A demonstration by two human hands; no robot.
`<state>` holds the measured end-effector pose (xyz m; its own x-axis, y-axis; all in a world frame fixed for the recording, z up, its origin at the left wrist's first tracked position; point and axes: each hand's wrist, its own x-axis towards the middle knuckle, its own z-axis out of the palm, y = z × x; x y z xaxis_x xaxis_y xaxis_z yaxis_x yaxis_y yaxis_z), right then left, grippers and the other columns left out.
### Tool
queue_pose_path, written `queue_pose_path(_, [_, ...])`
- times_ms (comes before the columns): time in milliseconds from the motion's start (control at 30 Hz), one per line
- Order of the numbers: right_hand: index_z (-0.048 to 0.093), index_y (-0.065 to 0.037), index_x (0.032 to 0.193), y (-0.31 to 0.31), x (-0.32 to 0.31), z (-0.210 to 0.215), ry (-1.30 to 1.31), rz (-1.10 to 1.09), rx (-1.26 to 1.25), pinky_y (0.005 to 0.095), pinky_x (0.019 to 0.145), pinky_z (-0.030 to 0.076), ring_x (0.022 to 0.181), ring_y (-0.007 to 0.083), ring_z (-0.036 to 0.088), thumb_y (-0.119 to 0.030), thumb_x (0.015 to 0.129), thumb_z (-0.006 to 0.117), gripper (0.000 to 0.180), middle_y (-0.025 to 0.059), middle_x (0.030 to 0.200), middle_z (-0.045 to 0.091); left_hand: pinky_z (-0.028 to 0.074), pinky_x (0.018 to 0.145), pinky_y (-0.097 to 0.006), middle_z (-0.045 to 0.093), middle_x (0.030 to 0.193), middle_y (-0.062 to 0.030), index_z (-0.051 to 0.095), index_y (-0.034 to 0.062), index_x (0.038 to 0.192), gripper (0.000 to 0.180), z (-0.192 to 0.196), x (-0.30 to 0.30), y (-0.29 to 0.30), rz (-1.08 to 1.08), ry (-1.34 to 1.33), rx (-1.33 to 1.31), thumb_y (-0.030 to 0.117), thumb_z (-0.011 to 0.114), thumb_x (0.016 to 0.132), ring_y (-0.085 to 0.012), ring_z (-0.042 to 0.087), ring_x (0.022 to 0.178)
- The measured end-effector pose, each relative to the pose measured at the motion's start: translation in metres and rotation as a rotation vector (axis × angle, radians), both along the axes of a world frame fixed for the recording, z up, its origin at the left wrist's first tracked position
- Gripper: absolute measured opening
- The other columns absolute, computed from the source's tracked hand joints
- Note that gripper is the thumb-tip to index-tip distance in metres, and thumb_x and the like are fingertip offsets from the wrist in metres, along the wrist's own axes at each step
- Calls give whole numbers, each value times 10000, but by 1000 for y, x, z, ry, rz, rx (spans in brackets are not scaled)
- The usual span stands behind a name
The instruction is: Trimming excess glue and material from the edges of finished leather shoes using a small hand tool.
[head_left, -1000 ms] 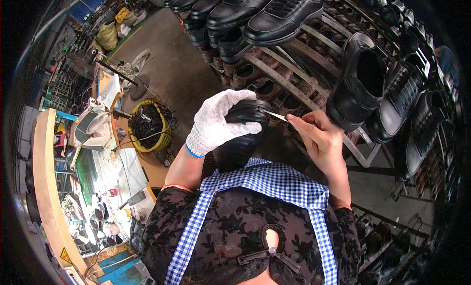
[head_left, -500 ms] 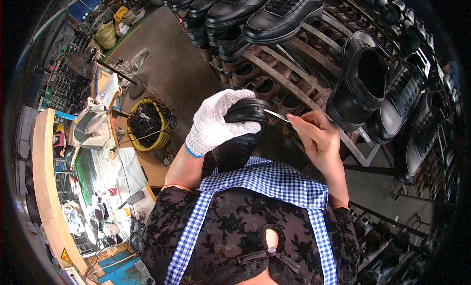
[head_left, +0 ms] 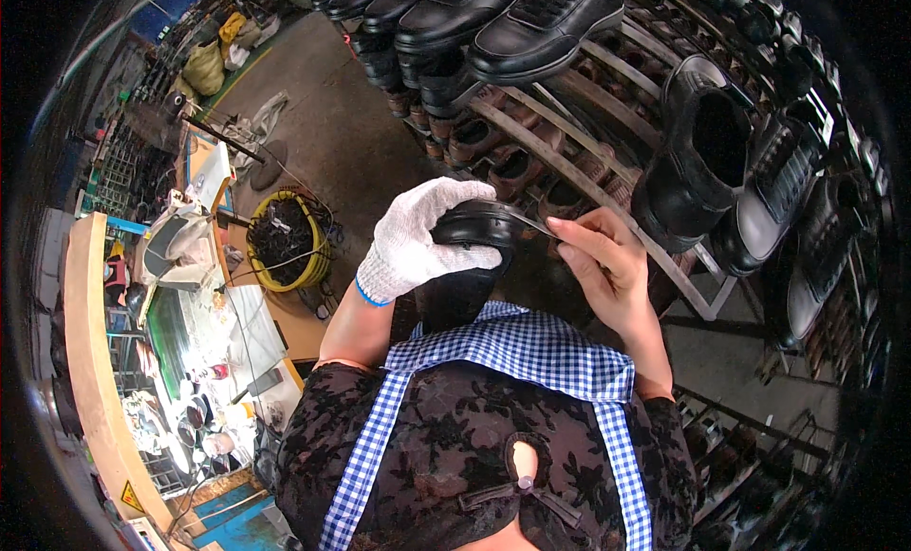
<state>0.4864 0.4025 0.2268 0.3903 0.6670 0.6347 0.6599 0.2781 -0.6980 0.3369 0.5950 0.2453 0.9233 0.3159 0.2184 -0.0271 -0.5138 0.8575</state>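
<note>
Head view: yellow basket [head_left: 317, 270] holds dark scraps [head_left: 283, 230]. Gloved left hand [head_left: 416, 245] clasps black shoe [head_left: 474, 230] before the checked apron [head_left: 512, 347]; bare right hand [head_left: 607, 266] pinches thin tool [head_left: 541, 227] against shoe's edge. Bright workbench [head_left: 211, 316] left, grey floor [head_left: 332, 105] ahead, shoe racks [head_left: 541, 145] right.

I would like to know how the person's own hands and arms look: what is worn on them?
The left hand wears a white knitted glove with a blue edge at the wrist. The right hand is bare. Both forearms are bare below dark sleeves patterned with black leaf-like shapes.
</note>
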Motion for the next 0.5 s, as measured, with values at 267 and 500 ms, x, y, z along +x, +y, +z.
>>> queue_pose_path(267, [669, -122, 1113, 14, -9, 1, -294, 53, 57, 297, 403, 387, 440, 168, 478, -106, 665, 775, 461, 16, 548, 437, 484, 869, -286, 628, 1023, -85, 610, 15, 1103, 536, -2, -1, -2, -56, -16, -193, 113, 852, 635, -163, 620, 967])
queue_pose_path(500, [660, -164, 1143, 17, -10, 3, -325, 82, 26, 306, 397, 387, 438, 165, 472, -161, 699, 754, 454, 10, 542, 418, 493, 858, -292, 630, 1012, -85, 608, 11, 1101, 539, 1, 0, -5, -86, -48, -95, 110, 852, 631, -161, 623, 954])
